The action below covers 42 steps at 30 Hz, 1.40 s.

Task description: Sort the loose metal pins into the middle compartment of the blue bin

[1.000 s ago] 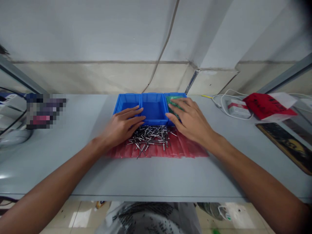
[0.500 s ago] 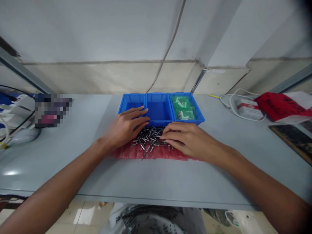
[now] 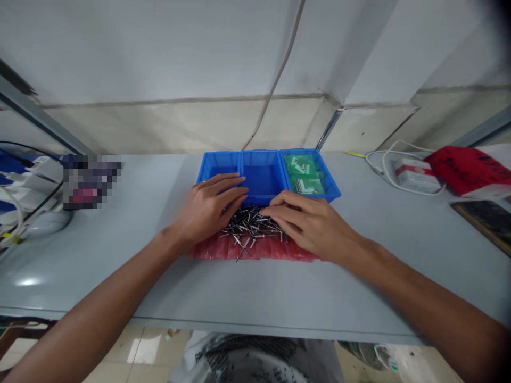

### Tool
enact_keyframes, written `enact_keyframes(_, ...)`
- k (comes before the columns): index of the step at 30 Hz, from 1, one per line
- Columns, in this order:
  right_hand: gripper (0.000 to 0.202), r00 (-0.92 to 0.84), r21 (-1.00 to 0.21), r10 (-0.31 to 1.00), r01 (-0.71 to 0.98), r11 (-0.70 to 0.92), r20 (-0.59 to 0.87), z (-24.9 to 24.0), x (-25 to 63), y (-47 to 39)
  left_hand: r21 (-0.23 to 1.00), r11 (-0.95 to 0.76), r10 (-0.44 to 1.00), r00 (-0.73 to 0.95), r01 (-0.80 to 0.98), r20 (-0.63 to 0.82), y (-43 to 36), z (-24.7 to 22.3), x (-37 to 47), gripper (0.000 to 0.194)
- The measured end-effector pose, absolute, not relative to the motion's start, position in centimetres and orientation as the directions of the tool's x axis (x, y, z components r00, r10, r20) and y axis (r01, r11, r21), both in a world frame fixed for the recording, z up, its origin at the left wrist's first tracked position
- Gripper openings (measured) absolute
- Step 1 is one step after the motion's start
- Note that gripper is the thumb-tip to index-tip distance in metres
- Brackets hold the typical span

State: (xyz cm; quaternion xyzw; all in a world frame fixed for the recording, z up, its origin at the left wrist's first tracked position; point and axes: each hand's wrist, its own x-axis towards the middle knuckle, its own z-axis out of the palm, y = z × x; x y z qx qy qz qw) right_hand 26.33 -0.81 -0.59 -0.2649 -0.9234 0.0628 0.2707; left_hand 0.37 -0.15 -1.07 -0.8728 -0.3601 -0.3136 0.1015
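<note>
A heap of thin metal pop rivets (image 3: 249, 223) lies on red plastic bags (image 3: 255, 251), just in front of three joined blue bins. My left hand (image 3: 213, 207) rests over the front edge of the left bin (image 3: 217, 159), with its fingers stretched out and holding nothing I can see. At the right side of the heap is my right hand (image 3: 309, 221). Its fingers are bent and drawn together with their tips at the rivets, and what they pinch is hidden. The middle bin (image 3: 261, 178) shows a bare blue floor.
Green bags with small metal parts (image 3: 305, 175) lie in the right bin (image 3: 333, 189). To the left are white chargers and cables (image 3: 40, 183) and a computer mouse (image 3: 50, 222). A small box (image 3: 417, 175), a red packet (image 3: 465, 170) and a phone (image 3: 485, 218) lie at the right.
My right hand's fingers have shifted slightly up and lie closer to the bin edge, more bent. My left hand has hardly moved. The whole view has shifted a little.
</note>
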Motion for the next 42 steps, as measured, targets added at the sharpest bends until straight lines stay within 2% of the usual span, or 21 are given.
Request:
enact_keyframes(3,0.018,-0.58,-0.432,0.571,0.375,0.82,0.581,0.2,26.1,-0.9,0.046,-0.737,0.533,0.538,0.674,0.653,-0.5,-0.6,0.6,0.02)
enact_keyframes(5,0.008,-0.462,-0.562,0.658,0.345,0.751,0.595,0.8,25.9,-1.1,0.038,-0.754,0.504,0.541,0.656,0.673,-0.8,-0.2,0.9,0.019)
enact_keyframes(9,0.002,-0.272,-0.845,0.849,0.171,0.507,0.454,1.7,25.3,-1.7,0.104,-0.815,0.464,0.535,0.57,0.706,-1.6,0.3,1.7,0.019)
enact_keyframes(12,0.003,-0.269,-0.928,0.896,0.02,0.372,0.354,1.8,25.1,-2.2,0.16,-0.832,0.458,0.495,0.531,0.739,-2.2,0.5,2.3,0.015)
enact_keyframes(16,0.005,-0.291,-0.947,0.903,-0.036,0.319,0.315,1.7,25.0,-2.4,0.157,-0.829,0.44,0.454,0.537,0.775,-2.5,0.7,2.6,0.007)
enact_keyframes(19,0.006,-0.285,-0.948,0.905,-0.04,0.317,0.315,1.6,25.0,-2.3,0.164,-0.83,0.445,0.456,0.533,0.77,-2.6,0.7,2.6,0.004)
enact_keyframes(23,0.005,-0.281,-0.949,0.907,-0.063,0.31,0.315,1.5,25.0,-2.2,0.188,-0.819,0.464,0.432,0.542,0.773,-2.8,0.7,2.6,0.009)
enact_keyframes(27,0.004,-0.307,-0.959,0.909,-0.06,0.278,0.282,1.2,24.9,-2.1,0.178,-0.818,0.466,0.448,0.548,0.763,-2.8,0.8,2.6,0.003)
enact_keyframes(29,0.005,-0.246,-0.962,0.93,-0.089,0.257,0.271,1.0,24.9,-1.9,0.201,-0.786,0.507,0.423,0.585,0.751,-2.7,0.9,2.5,0.007)
enact_keyframes(32,0.019,-0.181,-0.956,0.948,-0.184,0.227,0.26,0.9,25.1,-1.3,0.269,-0.685,0.605,0.323,0.677,0.728,-2.5,0.9,2.3,0.009)
enact_keyframes(33,0.024,-0.199,-0.957,0.944,-0.176,0.229,0.262,0.9,25.3,-1.1,0.287,-0.652,0.632,0.294,0.702,0.717,-2.4,0.8,2.2,0.009)
enact_keyframes(35,0.027,-0.28,-0.951,0.911,-0.023,0.308,0.302,0.8,25.7,-0.9,0.297,-0.613,0.666,0.277,0.732,0.693,-2.2,0.6,2.0,0.009)
enact_keyframes(36,0.026,-0.348,-0.908,0.87,0.107,0.405,0.348,0.8,25.9,-0.9,0.288,-0.61,0.671,0.288,0.739,0.683,-2.1,0.5,1.9,0.009)
enact_keyframes(38,0.025,-0.545,-0.686,0.735,0.352,0.637,0.403,0.4,26.1,-1.0,0.251,-0.62,0.666,0.33,0.743,0.669,-1.9,0.2,1.9,0.009)
enact_keyframes(40,0.027,-0.711,-0.428,0.599,0.443,0.788,0.367,-0.1,26.0,-1.2,0.214,-0.63,0.659,0.368,0.746,0.656,-1.7,0.0,1.8,0.009)
enact_keyframes(42,0.028,-0.769,-0.315,0.547,0.456,0.832,0.332,-0.8,25.8,-1.3,0.189,-0.632,0.663,0.398,0.751,0.633,-1.5,-0.2,1.8,0.014)
